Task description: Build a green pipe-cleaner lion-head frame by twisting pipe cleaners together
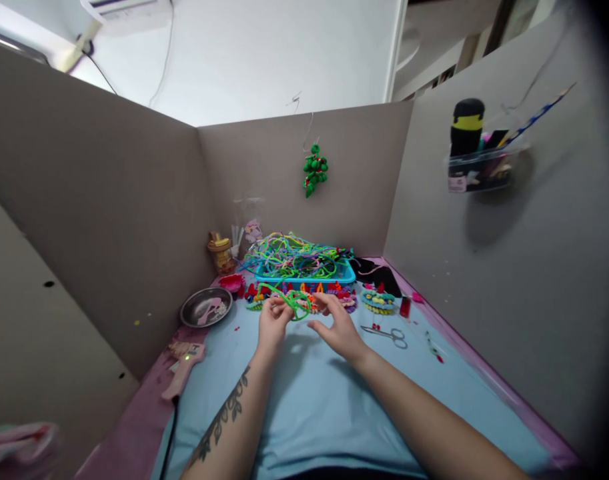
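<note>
Bright green pipe cleaner (298, 305), bent into loops, is pinched between the fingertips of my left hand (275, 323) above the blue cloth. My right hand (338, 327) is just to the right of the loops, thumb and fingers spread apart, with nothing visible between them. Behind both hands lies a row of colourful fuzzy pieces (334, 293), partly hidden by them. A blue tray (351, 273) beyond is heaped with tangled pipe cleaners (294, 257), mostly green, blue and pink. Scissors (387, 335) rest on the cloth to the right of my right hand.
On the left are a metal bowl (189, 308) and a pink glue gun (184, 370) with a cord. Grey panels (264, 167) enclose three sides. A green ornament (315, 172) hangs at the back, and a clear tool bin (479, 170) is on the right panel.
</note>
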A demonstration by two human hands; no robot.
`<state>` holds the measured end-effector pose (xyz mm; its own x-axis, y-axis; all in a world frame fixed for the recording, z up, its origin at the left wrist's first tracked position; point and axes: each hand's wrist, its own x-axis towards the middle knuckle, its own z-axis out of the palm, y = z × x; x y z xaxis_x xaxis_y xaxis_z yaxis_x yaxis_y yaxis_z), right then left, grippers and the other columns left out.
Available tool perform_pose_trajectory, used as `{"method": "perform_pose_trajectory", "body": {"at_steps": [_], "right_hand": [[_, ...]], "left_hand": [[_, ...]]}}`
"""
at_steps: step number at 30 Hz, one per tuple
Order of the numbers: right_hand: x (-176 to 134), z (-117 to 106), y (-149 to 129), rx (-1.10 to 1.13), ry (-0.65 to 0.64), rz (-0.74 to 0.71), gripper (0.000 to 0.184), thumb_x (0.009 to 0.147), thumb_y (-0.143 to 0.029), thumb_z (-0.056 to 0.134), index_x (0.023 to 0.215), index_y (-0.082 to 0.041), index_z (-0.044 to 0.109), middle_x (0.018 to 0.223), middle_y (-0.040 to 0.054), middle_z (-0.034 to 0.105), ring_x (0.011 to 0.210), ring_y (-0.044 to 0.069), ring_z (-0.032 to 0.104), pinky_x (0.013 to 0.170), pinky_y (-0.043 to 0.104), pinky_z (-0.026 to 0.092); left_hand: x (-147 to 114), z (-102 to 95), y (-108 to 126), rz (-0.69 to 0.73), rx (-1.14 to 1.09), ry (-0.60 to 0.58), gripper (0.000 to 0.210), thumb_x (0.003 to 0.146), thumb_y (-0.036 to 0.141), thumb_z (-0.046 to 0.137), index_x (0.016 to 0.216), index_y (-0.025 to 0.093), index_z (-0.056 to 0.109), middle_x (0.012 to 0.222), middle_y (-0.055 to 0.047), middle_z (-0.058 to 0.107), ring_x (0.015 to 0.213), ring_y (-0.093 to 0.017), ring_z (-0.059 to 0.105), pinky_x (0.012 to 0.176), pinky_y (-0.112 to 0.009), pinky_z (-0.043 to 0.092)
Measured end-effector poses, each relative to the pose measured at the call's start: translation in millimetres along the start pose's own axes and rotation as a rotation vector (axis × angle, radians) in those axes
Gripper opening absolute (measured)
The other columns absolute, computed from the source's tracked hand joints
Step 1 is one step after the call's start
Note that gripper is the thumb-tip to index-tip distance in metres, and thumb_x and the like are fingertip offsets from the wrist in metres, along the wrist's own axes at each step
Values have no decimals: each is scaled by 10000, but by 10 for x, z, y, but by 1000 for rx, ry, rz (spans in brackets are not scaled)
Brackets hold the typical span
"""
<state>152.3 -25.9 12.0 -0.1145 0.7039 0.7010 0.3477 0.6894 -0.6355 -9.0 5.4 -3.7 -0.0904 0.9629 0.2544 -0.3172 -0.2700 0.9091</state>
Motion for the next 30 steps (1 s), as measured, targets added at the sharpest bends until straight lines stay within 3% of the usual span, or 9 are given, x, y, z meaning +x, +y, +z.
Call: {"method": "perform_pose_trajectory", "body": {"at_steps": [3, 8, 13, 19, 23, 30], "right_hand": [[-12, 77, 24, -116, 22, -38, 287, 757, -244, 611, 1043, -245, 585, 993, 67, 535, 984, 222, 500, 851, 384, 429], [-38, 121, 25, -194, 67, -39, 117, 806, -248, 556, 898, -214, 620, 898, 66, 542, 887, 212, 506, 806, 378, 424], [-14, 65, 72, -90, 18, 3, 104, 819, -265, 550, 881, -204, 606, 810, 41, 573, 788, 187, 523, 711, 326, 438], [23, 0, 148, -150, 52, -9, 174, 758, -290, 613, 914, -214, 614, 934, 61, 545, 927, 217, 507, 826, 371, 413], [28, 12, 200, -114, 20, 80, 100, 759, -295, 605, 770, -197, 620, 987, 68, 519, 984, 215, 501, 885, 377, 387], [27, 52, 250, 133, -9, 225, 236, 773, -352, 576, 616, -182, 532, 1025, 63, 510, 1048, 208, 494, 925, 349, 365]], "left_hand": [[-62, 55, -8, -16, -9, -55, 337, 641, 263, 701, 838, 186, 438, 655, 21, 615, 599, -110, 585, 617, -239, 440], [-141, 132, -13, 13, 0, -120, 307, 658, 251, 697, 841, 185, 460, 702, 15, 622, 661, -113, 602, 659, -241, 456], [-154, 146, -1, 36, 31, -165, 276, 693, 250, 670, 842, 192, 446, 676, 27, 598, 640, -105, 586, 653, -236, 452], [-176, 139, 47, 17, 100, -202, 282, 675, 276, 682, 812, 194, 450, 646, 33, 568, 606, -111, 568, 611, -233, 430], [-197, 153, 86, -11, 110, -258, 294, 672, 282, 689, 829, 195, 456, 627, 28, 584, 584, -107, 550, 579, -222, 405], [-209, 184, 119, -69, 76, -261, 354, 624, 302, 730, 805, 194, 446, 610, 26, 588, 548, -103, 543, 547, -217, 390]]}}
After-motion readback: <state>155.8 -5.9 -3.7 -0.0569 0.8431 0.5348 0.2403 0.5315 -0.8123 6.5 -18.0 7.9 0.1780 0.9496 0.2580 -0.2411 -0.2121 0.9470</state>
